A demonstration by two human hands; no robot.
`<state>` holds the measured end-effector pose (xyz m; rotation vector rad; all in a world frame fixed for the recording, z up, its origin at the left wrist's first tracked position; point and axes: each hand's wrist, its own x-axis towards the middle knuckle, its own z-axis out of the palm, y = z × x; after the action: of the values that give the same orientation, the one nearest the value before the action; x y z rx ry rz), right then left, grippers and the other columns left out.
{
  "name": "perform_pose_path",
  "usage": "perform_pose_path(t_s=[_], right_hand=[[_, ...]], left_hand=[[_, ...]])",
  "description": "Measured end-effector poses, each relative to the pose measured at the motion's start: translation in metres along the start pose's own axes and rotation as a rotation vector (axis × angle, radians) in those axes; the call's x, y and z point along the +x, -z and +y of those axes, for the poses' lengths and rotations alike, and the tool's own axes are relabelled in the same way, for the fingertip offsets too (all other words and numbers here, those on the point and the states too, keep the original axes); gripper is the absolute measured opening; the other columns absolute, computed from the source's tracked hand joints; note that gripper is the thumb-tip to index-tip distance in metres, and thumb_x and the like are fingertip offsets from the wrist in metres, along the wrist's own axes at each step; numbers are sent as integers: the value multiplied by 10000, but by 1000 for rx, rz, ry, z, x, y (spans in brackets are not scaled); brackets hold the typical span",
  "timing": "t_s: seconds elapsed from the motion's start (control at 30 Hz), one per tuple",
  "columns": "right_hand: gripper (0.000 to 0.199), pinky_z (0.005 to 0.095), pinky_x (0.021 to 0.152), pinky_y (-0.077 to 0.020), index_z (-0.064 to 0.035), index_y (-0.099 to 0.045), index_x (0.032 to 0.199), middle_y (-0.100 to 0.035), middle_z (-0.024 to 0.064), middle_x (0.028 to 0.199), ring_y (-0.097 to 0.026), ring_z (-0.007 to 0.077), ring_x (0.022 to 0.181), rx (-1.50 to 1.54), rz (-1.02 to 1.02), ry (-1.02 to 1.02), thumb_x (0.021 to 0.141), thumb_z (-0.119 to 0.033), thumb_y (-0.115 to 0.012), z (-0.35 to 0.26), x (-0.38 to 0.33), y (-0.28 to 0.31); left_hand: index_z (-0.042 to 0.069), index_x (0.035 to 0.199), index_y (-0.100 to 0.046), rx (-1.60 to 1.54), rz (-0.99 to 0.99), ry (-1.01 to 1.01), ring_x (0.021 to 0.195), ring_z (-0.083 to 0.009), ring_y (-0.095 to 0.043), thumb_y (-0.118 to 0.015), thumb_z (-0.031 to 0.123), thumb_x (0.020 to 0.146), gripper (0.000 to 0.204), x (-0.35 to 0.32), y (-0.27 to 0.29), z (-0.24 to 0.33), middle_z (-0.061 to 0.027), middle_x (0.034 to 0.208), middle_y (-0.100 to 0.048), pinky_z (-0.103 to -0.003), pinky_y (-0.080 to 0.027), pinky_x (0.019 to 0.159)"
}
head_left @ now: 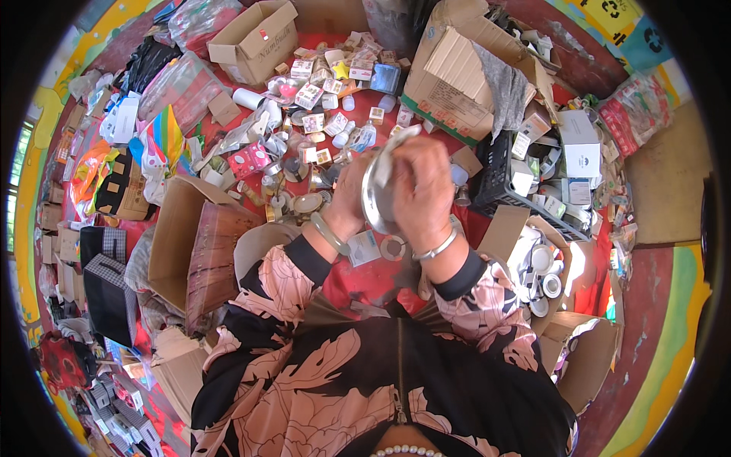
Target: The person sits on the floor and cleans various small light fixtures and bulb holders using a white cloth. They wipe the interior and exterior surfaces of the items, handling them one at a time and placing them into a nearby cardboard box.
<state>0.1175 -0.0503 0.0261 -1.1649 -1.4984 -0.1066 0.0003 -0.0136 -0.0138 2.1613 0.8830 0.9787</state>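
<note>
Passage is blocked ahead by small boxes (309,96), sideways by a carton (172,236) and black crate (493,192) — nearer than the hands (423,183), red sheeting (362,283) is left partly bare.

Round silvery piece (373,199), bright-rimmed, standing steeply on edge, a blurred whitish bit (402,138) at its top, held between left hand (348,190) and right hand (423,186).

Silvery round piece (372,199), blurred and partly covered by the hands (423,186).

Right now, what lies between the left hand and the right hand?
In the head view, a round, silver-rimmed object lies between the left hand and the right hand, close against both; its exact kind is unclear.
</note>
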Motion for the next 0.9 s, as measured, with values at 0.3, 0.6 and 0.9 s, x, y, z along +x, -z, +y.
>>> perform_pose_path(t_s=[0.3,0.6,0.9], right_hand=[[159,352,688,-463,-21,-547,829,-553,129,837,-546,310,765,101,-8,-213,702,71,-572,-1,2,10],[127,343,687,-477,-15,-552,796,-564,144,822,-577,298,757,61,90,-230,700,67,-570,13,1,7],[124,330,674,-479,-27,-562,808,-577,145,838,-571,287,742,98,24,-313,711,45,-587,9,3,12]], left_hand=[[-15,1101,-448,49,51,-173,941,-323,-557,-673,120,710,472,1,-2,9,-169,1022,-550,-374,-456,799],[33,1076,-496,-551,82,128,817,-111,-529,-361,192,926,257,-3,-14,1,-50,931,-552,-253,-441,706],[26,1152,-477,-434,87,5,880,-94,-510,-400,256,932,327,-8,-18,-12,-33,999,-551,-220,-420,754]])
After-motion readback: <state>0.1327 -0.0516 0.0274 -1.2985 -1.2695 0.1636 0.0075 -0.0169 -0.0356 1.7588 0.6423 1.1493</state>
